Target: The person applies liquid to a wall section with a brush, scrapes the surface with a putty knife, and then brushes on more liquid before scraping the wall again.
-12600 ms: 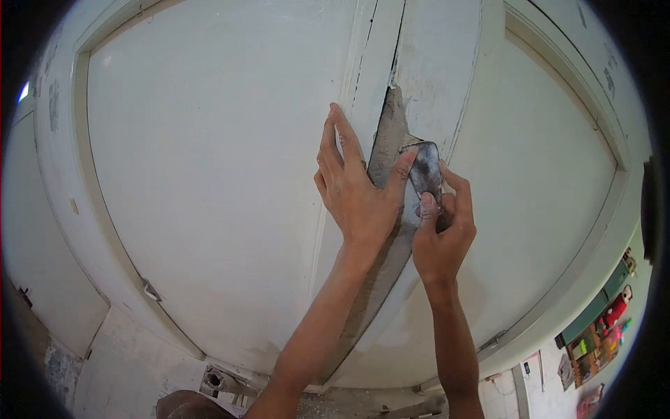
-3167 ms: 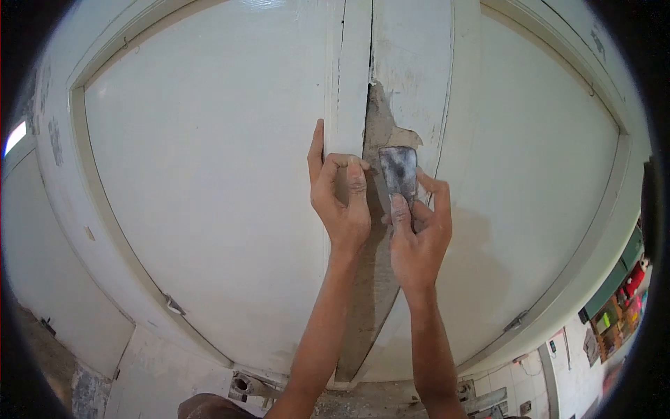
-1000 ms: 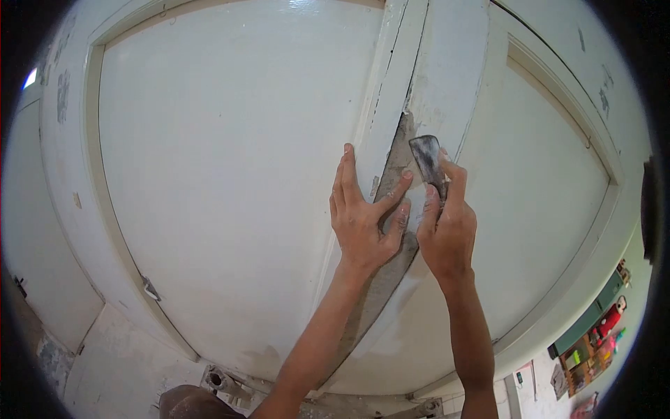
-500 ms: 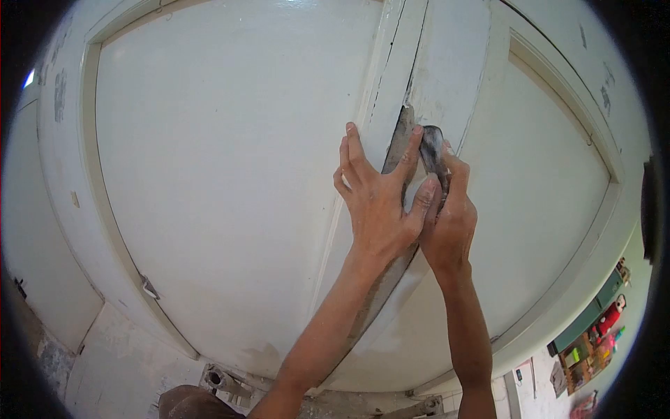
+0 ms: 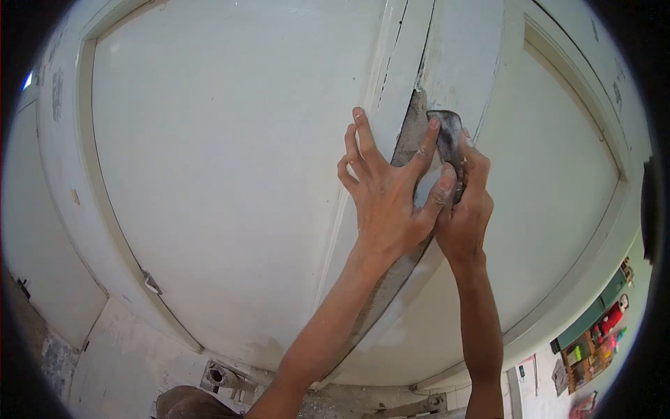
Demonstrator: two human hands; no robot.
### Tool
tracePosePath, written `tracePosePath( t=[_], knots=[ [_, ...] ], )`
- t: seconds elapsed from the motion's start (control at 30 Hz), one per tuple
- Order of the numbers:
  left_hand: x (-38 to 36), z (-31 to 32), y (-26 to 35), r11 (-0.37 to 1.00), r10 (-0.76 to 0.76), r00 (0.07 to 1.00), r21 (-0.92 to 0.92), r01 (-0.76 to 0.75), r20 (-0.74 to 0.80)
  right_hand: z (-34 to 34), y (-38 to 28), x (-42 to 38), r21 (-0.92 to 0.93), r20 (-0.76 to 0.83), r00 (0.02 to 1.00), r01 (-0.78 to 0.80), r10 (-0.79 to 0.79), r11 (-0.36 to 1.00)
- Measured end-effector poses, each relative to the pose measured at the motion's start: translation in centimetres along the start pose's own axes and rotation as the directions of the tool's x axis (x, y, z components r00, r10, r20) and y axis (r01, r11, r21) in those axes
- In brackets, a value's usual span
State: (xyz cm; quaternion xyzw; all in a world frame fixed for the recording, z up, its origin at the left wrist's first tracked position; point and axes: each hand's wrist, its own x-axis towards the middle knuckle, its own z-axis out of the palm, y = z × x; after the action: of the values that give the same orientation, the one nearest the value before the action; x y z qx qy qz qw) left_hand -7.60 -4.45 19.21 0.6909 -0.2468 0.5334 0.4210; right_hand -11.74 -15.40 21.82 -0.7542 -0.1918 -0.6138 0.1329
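Observation:
My right hand [image 5: 466, 209] is wrapped around a dark flat tool with a rounded end [image 5: 451, 140], its face smeared whitish. The tool lies against the white panel at the edge of a bare grey strip [image 5: 413, 129]. My left hand [image 5: 391, 199] is stretched out with fingers spread over this strip. Its index fingertip rests at the tool's upper part, and its thumb lies along the tool's lower part beside my right hand. The other left fingers point up over the white board on the left. My right palm hides the tool's lower end.
Large white panels [image 5: 230, 174] with raised frames stand on both sides of the strip. A metal latch [image 5: 151, 283] sits low on the left frame. Below are a pipe-like piece [image 5: 218, 377] and a dusty floor [image 5: 132, 356]. Shelves with colourful items [image 5: 590, 356] are at lower right.
The view has shifted slightly, so both hands, the tool and the grey strip appear a little higher and farther right. The hold on the tool looks the same.

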Motion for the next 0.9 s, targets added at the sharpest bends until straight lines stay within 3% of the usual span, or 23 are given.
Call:
tracePosePath(
  t=[0.37,0.53,0.63,0.87,0.9],
  knots=[
    [0.0,0.5,-0.2,0.999,-0.011,1.0,0.049,0.011,0.005,0.1,1.0,0.5,-0.05,-0.011,0.995,0.103,-0.104,0.993],
    [-0.1,0.6,-0.4,1.0,-0.005,1.0,0.023,0.005,-0.008,-0.9,0.9,0.8,-0.02,0.122,0.991,0.053,-0.05,0.998],
    [0.0,0.5,-0.1,1.0,-0.012,1.0,0.022,0.012,-0.003,-0.4,1.1,0.3,0.103,0.029,0.999,-0.02,0.017,0.994],
    [0.1,0.6,0.0,1.0,-0.019,1.0,0.022,0.019,-0.014,0.4,0.4,0.8,0.081,-0.028,0.999,0.043,-0.041,0.996],
    [0.2,0.6,0.0,1.0,-0.013,1.0,0.014,0.013,-0.024,0.3,0.1,0.9,0.01,-0.022,0.998,0.059,-0.058,0.998]
  ],
)
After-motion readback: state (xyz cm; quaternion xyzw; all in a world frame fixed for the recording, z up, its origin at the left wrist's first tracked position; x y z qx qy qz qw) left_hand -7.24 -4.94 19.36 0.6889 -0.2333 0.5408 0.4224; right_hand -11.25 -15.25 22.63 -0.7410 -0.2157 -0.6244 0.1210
